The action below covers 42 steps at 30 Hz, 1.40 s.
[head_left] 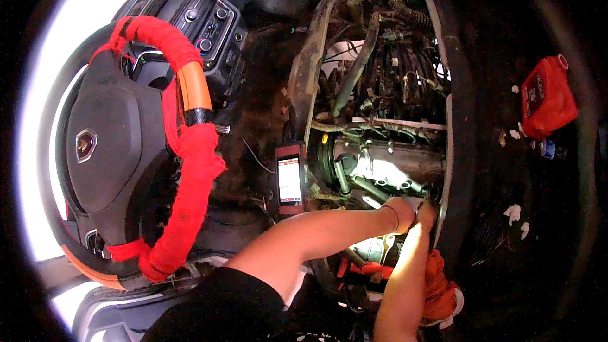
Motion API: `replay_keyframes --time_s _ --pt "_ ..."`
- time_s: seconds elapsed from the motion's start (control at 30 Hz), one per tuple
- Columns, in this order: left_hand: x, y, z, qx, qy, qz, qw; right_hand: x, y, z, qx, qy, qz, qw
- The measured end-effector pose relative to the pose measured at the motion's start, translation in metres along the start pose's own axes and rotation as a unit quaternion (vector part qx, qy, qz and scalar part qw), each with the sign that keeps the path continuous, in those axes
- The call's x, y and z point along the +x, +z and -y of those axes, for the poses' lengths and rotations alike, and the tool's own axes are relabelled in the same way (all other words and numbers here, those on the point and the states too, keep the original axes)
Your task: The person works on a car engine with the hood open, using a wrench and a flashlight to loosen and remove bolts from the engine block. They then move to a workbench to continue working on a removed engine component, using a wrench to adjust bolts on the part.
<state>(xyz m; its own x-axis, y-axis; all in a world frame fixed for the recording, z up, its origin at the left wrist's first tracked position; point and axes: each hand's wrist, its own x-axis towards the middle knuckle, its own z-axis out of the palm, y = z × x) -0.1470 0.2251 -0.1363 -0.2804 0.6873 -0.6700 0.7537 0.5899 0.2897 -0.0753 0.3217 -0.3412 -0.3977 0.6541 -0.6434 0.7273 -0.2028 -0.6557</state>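
Observation:
Both my hands are down inside the open engine bay, side by side at its near right end. My left hand reaches in from the left, its fingers curled in beside the other hand. My right hand is closed at the bay's right edge, near a dark part. Whatever either hand grips is hidden by the hands and shadow. Just beyond them lies the brightly lit engine cover. Below my left wrist, a pale metal part shows between my forearms. A red cloth is bunched beside my right forearm.
A steering wheel wrapped in red cloth stands at left, before the dashboard controls. A handheld device with a lit screen rests at the bay's left edge. Hoses and wiring fill the far bay. A red jug is at right.

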Motion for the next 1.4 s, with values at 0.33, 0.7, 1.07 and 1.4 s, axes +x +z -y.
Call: replay_keyframes --time_s 0.33,0.7,1.07,1.4 --pt "-0.242 0.024 -0.019 -0.247 -0.247 -0.321 0.88 -0.043 0.009 0.042 0.477 0.174 -0.014 0.862" --pt "-0.254 0.331 0.108 -0.604 -0.613 -0.236 0.45 -0.03 0.004 0.044 0.4 0.159 0.048 0.901" --pt "-0.214 0.355 0.211 -0.246 -0.594 -0.243 0.726 -0.022 0.001 0.043 0.419 0.14 0.094 0.892" --pt "-0.216 0.26 0.097 -0.627 -0.543 -0.404 0.386 -0.018 0.009 0.043 0.413 0.163 0.063 0.894"
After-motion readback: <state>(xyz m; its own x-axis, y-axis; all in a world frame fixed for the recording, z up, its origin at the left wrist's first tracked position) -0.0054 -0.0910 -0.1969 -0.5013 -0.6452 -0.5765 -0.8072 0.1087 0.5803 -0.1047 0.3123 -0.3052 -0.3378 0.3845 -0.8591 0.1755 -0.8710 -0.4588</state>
